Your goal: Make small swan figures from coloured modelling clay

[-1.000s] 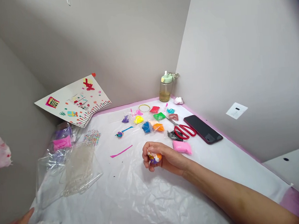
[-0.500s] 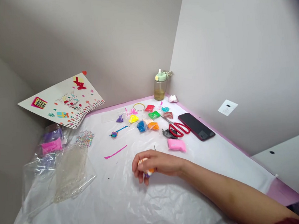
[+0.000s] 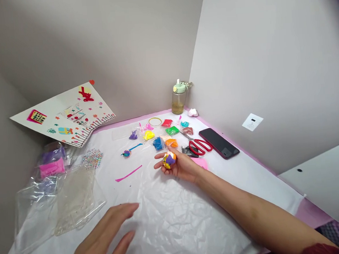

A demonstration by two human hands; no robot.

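Observation:
A small ball of multicoloured clay [image 3: 169, 160], yellow, purple, orange and white, rests in my right hand [image 3: 182, 166], which is turned palm up with its fingers partly curled around the ball. My left hand [image 3: 107, 237] is at the lower left over the white sheet [image 3: 176, 219], empty, thumb and fingers apart. Just beyond my right hand lie small bags of blue clay [image 3: 158, 143], orange clay [image 3: 171, 143] and black clay [image 3: 189, 152]. A pink bag [image 3: 200, 163] is partly hidden behind my wrist.
Red-handled scissors [image 3: 200, 146] and a phone [image 3: 218, 143] lie to the right. A bottle [image 3: 178, 99] stands in the back corner. Clear plastic pouches [image 3: 76, 199], loose beads [image 3: 92, 158] and a decorated card [image 3: 67, 115] are at left. A pink strip [image 3: 129, 174] lies mid-table.
My right hand has turned from palm down to palm up, moving slightly away from me with the clay ball. My left hand has come in from the lower left corner.

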